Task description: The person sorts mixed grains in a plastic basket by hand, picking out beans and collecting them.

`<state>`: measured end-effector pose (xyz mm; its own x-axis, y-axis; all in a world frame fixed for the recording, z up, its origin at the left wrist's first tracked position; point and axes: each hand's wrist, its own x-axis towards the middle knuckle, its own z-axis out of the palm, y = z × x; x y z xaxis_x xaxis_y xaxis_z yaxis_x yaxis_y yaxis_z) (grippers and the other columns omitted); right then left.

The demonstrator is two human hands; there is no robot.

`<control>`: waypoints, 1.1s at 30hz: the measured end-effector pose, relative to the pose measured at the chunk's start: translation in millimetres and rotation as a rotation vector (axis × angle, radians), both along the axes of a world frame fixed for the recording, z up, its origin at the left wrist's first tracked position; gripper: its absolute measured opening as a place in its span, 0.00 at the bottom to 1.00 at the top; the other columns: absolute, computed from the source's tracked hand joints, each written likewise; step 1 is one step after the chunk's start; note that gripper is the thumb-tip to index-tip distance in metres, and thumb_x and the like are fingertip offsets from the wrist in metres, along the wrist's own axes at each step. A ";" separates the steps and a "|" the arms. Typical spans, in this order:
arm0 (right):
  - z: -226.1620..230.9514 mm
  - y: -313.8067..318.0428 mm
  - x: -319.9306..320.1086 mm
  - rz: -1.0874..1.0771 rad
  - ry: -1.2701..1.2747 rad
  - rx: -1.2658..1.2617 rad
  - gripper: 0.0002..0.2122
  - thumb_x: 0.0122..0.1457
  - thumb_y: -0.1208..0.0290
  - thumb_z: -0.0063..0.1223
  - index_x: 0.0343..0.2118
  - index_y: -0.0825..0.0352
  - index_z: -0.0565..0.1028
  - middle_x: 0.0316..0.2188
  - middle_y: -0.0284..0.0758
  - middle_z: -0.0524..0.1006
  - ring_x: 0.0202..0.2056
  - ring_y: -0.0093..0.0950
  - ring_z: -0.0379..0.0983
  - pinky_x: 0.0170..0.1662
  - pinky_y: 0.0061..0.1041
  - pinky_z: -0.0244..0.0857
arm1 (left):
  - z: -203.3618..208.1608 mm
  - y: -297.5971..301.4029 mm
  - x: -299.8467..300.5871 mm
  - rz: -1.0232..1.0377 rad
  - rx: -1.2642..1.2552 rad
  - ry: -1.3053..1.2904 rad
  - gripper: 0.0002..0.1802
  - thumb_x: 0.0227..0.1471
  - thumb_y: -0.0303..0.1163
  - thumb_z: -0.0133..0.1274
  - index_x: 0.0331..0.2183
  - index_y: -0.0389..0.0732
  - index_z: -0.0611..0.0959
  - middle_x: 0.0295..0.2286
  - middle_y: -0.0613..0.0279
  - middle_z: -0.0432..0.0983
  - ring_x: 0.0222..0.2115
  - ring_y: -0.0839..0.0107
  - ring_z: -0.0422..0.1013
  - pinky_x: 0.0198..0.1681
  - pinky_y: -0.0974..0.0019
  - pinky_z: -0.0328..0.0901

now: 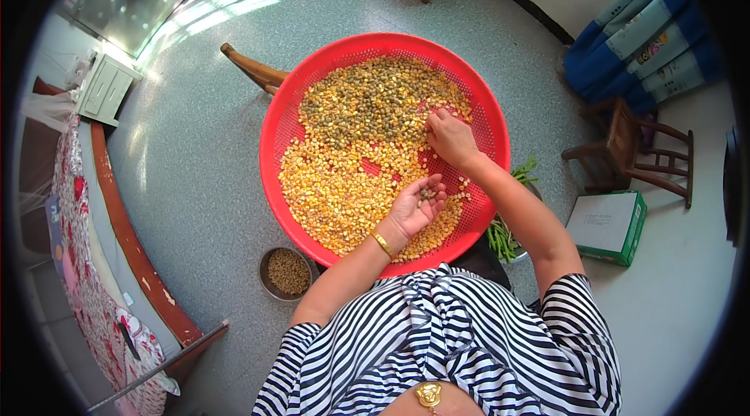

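A wide red perforated basket (268,182) holds yellow corn kernels (332,201) on its near side and brownish-green beans (355,107) mixed with kernels on its far side. My left hand (414,211) is palm up over the near right part, fingers curled, cradling a few beans (426,196). Farther right, my right hand (451,137) reaches down at the edge of the bean pile with its fingers pinched together. Whatever lies between those fingertips is hidden. Patches of red basket floor show between the two piles.
A metal bowl (266,282) of small brown beans stands on the floor at lower left. Green stalks (500,238) lie right of the basket. A wooden chair (625,149) and a green-white box (609,224) stand farther right; a bed (74,236) lines the left.
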<state>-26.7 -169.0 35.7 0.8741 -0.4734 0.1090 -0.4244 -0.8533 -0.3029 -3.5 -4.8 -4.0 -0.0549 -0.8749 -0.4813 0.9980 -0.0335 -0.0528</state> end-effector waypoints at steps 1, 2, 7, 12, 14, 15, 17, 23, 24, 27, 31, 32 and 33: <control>-0.8 0.1 -0.2 0.000 0.000 0.000 0.05 0.45 0.74 0.46 0.26 0.65 0.67 0.27 0.38 0.69 0.30 0.37 0.70 0.30 0.35 0.66 | -0.1 0.1 0.0 0.000 0.000 0.000 0.12 0.52 0.33 0.43 0.36 0.38 0.75 0.28 0.60 0.73 0.28 0.70 0.69 0.33 0.68 0.68; -2.2 0.2 -0.7 0.006 -0.021 0.000 0.04 0.45 0.74 0.46 0.25 0.66 0.67 0.27 0.38 0.69 0.30 0.37 0.70 0.30 0.35 0.66 | -0.3 0.2 0.0 -0.001 0.003 -0.005 0.12 0.52 0.33 0.43 0.36 0.38 0.75 0.28 0.60 0.73 0.28 0.70 0.69 0.33 0.68 0.68; 0.7 -5.4 -3.1 0.001 -0.047 0.034 0.04 0.46 0.74 0.46 0.25 0.66 0.66 0.26 0.39 0.69 0.29 0.38 0.69 0.30 0.36 0.65 | -0.8 -0.1 0.4 0.002 -0.003 -0.009 0.12 0.52 0.33 0.43 0.36 0.38 0.75 0.28 0.61 0.73 0.28 0.70 0.69 0.33 0.68 0.68; 7.7 -10.0 -0.2 -0.031 -0.111 0.195 0.04 0.48 0.73 0.45 0.23 0.66 0.65 0.23 0.41 0.70 0.28 0.40 0.69 0.30 0.37 0.63 | -0.4 -0.3 0.6 -0.003 0.011 0.000 0.12 0.52 0.33 0.43 0.37 0.38 0.75 0.28 0.61 0.73 0.28 0.70 0.69 0.33 0.69 0.68; 8.5 -11.5 0.5 -0.020 -0.105 0.181 0.04 0.48 0.73 0.45 0.23 0.66 0.66 0.24 0.41 0.70 0.28 0.39 0.69 0.31 0.37 0.63 | 0.0 0.2 1.0 -0.004 0.005 0.002 0.12 0.52 0.33 0.43 0.37 0.38 0.75 0.28 0.61 0.73 0.28 0.70 0.69 0.33 0.69 0.68; 8.9 -13.1 0.0 -0.011 -0.099 0.165 0.04 0.48 0.73 0.46 0.23 0.66 0.66 0.24 0.40 0.70 0.29 0.39 0.69 0.31 0.36 0.63 | 0.2 0.0 0.7 -0.007 -0.004 0.003 0.12 0.52 0.33 0.43 0.37 0.39 0.75 0.28 0.61 0.73 0.28 0.71 0.69 0.32 0.69 0.68; 1.2 -17.8 0.0 0.005 -0.104 0.145 0.04 0.48 0.73 0.46 0.23 0.66 0.66 0.25 0.40 0.70 0.29 0.39 0.69 0.31 0.36 0.63 | 0.6 -0.3 0.2 -0.005 0.003 0.000 0.12 0.52 0.33 0.43 0.37 0.39 0.75 0.28 0.61 0.73 0.28 0.71 0.69 0.32 0.69 0.68; 0.6 -8.1 6.6 0.047 -0.013 0.130 0.05 0.47 0.72 0.46 0.26 0.66 0.67 0.28 0.39 0.70 0.30 0.38 0.69 0.33 0.35 0.64 | -0.7 -0.7 0.6 -0.001 0.006 0.003 0.12 0.52 0.33 0.43 0.37 0.39 0.75 0.28 0.61 0.72 0.28 0.71 0.69 0.32 0.69 0.68; 0.2 -6.9 7.7 0.033 0.002 0.118 0.05 0.46 0.72 0.46 0.27 0.65 0.67 0.28 0.39 0.70 0.30 0.38 0.70 0.33 0.35 0.64 | -0.8 -0.9 0.5 0.000 0.006 0.007 0.12 0.52 0.33 0.43 0.37 0.39 0.75 0.28 0.61 0.72 0.28 0.71 0.69 0.32 0.69 0.68; -3.6 -6.9 9.3 0.040 0.019 0.066 0.06 0.46 0.72 0.46 0.28 0.65 0.66 0.28 0.40 0.70 0.30 0.38 0.70 0.32 0.35 0.64 | -0.6 -1.5 0.1 0.002 0.006 0.010 0.12 0.52 0.33 0.43 0.37 0.39 0.75 0.28 0.61 0.72 0.28 0.70 0.69 0.33 0.69 0.68; -1.6 -4.8 6.8 0.038 0.000 0.033 0.06 0.46 0.73 0.46 0.27 0.66 0.65 0.25 0.41 0.69 0.28 0.39 0.68 0.30 0.36 0.63 | -1.5 -1.4 0.0 0.006 0.006 0.040 0.12 0.53 0.33 0.41 0.36 0.37 0.74 0.29 0.59 0.72 0.29 0.68 0.69 0.33 0.68 0.68; 0.0 -4.6 4.0 0.035 -0.004 0.059 0.05 0.46 0.74 0.45 0.26 0.67 0.65 0.24 0.41 0.69 0.28 0.39 0.69 0.30 0.36 0.63 | -1.7 -1.5 0.1 0.009 0.020 0.042 0.12 0.53 0.33 0.41 0.36 0.37 0.74 0.29 0.59 0.72 0.29 0.68 0.69 0.33 0.68 0.68; 5.2 -2.5 1.7 0.034 -0.009 0.085 0.04 0.45 0.75 0.45 0.25 0.67 0.65 0.24 0.41 0.70 0.28 0.39 0.70 0.29 0.37 0.63 | -1.9 -0.9 0.2 0.013 0.034 0.045 0.12 0.53 0.33 0.42 0.37 0.37 0.74 0.29 0.59 0.72 0.29 0.68 0.69 0.33 0.68 0.68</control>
